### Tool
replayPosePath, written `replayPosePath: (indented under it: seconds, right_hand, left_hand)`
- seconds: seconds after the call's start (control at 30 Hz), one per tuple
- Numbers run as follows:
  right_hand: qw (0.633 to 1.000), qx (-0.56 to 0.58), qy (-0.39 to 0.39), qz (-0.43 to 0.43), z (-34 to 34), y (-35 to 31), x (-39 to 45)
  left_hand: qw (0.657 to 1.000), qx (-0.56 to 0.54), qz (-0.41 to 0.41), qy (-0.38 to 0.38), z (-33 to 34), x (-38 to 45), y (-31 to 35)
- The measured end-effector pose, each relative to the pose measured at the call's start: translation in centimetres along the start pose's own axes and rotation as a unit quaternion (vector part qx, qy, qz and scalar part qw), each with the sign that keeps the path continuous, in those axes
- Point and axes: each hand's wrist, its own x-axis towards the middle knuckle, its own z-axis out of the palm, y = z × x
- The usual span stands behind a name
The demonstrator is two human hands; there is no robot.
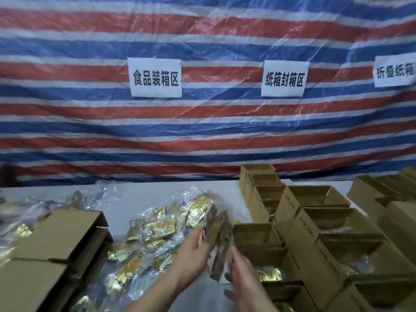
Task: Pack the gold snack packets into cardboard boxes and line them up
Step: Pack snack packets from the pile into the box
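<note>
left hand [194, 255] + right hand [242, 273] clasped blurred packets [221, 246] between them | open box [256, 239] just right | packet pile [155, 235] left

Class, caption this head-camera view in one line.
Both hands hold gold snack packets beside open cardboard boxes.
</note>
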Motion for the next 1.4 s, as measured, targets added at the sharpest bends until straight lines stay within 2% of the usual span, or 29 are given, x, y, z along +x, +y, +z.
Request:
replayPosePath:
  seconds: [0.1,0.2,0.3,0.43,0.53,0.63,0.7,0.77,0.83,0.9,0.97,1.03,1.1,1.2,1.27,1.33,1.4]
  right_hand:
    - [0.99,0.05,-0.133,-0.013,1.9,-0.3,-2.9]
    - [0.969,0.141,-0.202,-0.009,3.0,-0.4,-5.8]
    - [0.957,0.168,-0.235,0.014,2.7,-0.4,-7.4]
    - [0.951,0.184,-0.245,0.029,1.2,-0.3,-8.9]
    - [0.953,0.2,-0.228,0.019,0.8,0.0,-10.2]
    - [0.949,0.198,-0.24,0.041,0.4,0.4,-11.3]
    - [0.946,0.194,-0.254,0.047,-0.1,0.9,-11.8]
    - [0.956,0.178,-0.235,0.014,-0.7,1.7,-11.9]
    - [0.975,0.124,-0.181,-0.035,-1.7,2.6,-11.7]
    - [0.991,0.013,-0.105,-0.087,-2.7,3.5,-11.4]
    - [0.983,-0.124,-0.062,-0.125,-3.5,4.6,-11.4]
    - [0.958,-0.236,-0.073,-0.144,-4.0,6.0,-11.4]
    - [0.918,-0.349,-0.109,-0.158,-4.4,7.5,-11.5]
    - [0.841,-0.449,-0.233,-0.191,-4.3,9.4,-11.6]
    - [0.786,-0.509,-0.301,-0.183,-4.0,10.9,-11.3]
    - [0.715,-0.588,-0.339,-0.172,-3.6,12.2,-10.6]
    - [0.674,-0.624,-0.364,-0.154,-2.9,13.1,-9.7]
  left_hand:
    - [0.998,-0.049,0.01,-0.029,-0.8,-5.4,3.6]
    - [0.998,-0.056,0.002,-0.016,-0.7,-8.4,4.7]
    - [0.999,-0.033,-0.019,0.018,-0.8,-10.2,4.5]
    - [0.999,-0.027,0.023,0.03,0.0,-11.9,4.0]
    - [0.99,0.121,0.06,0.051,1.3,-13.1,2.9]
    - [0.95,0.289,0.065,0.101,2.8,-14.6,2.4]
    - [0.933,0.327,0.082,0.126,3.6,-15.6,2.8]
    - [0.944,0.285,0.09,0.14,3.5,-16.2,2.7]
    - [0.97,0.184,0.072,0.143,2.2,-16.8,1.1]
    - [0.986,0.108,0.004,0.126,-0.1,-17.6,-1.8]
    - [0.986,0.128,-0.075,0.082,-2.2,-18.7,-6.0]
    - [0.973,0.185,-0.135,0.034,-3.4,-20.0,-10.5]
    - [0.956,0.225,-0.188,-0.021,-3.6,-21.2,-14.1]
    - [0.942,0.242,-0.217,-0.08,-2.9,-22.2,-17.2]
    - [0.954,0.195,-0.215,-0.077,-2.4,-22.3,-17.5]
    - [0.966,0.134,-0.21,-0.07,-2.1,-22.4,-17.3]
    - [0.971,0.111,-0.208,-0.049,-2.0,-22.5,-17.3]
